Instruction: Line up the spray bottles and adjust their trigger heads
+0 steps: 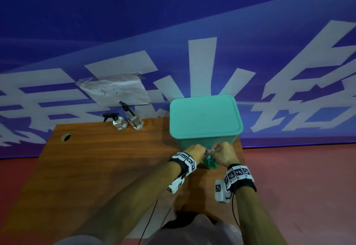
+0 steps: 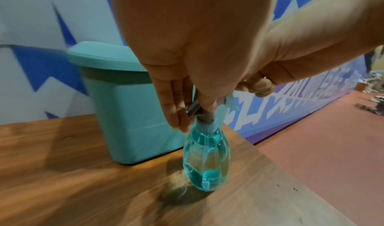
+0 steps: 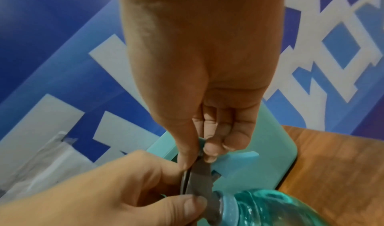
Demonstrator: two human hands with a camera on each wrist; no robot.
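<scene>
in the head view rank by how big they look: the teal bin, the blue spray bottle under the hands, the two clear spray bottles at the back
1. teal bin, by far the largest.
2. The two clear spray bottles: alike, so unranked between themselves.
3. blue spray bottle: looks smallest, but both hands hide its top, so this place is unsure.

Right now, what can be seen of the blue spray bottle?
The spray bottle is clear blue plastic, pear-shaped, with a ribbed pale-blue collar, a grey spray head and a light-blue trigger. It stands upright on the wooden table near its right edge, just before the teal bin. The left hand and right hand both pinch its head.
</scene>
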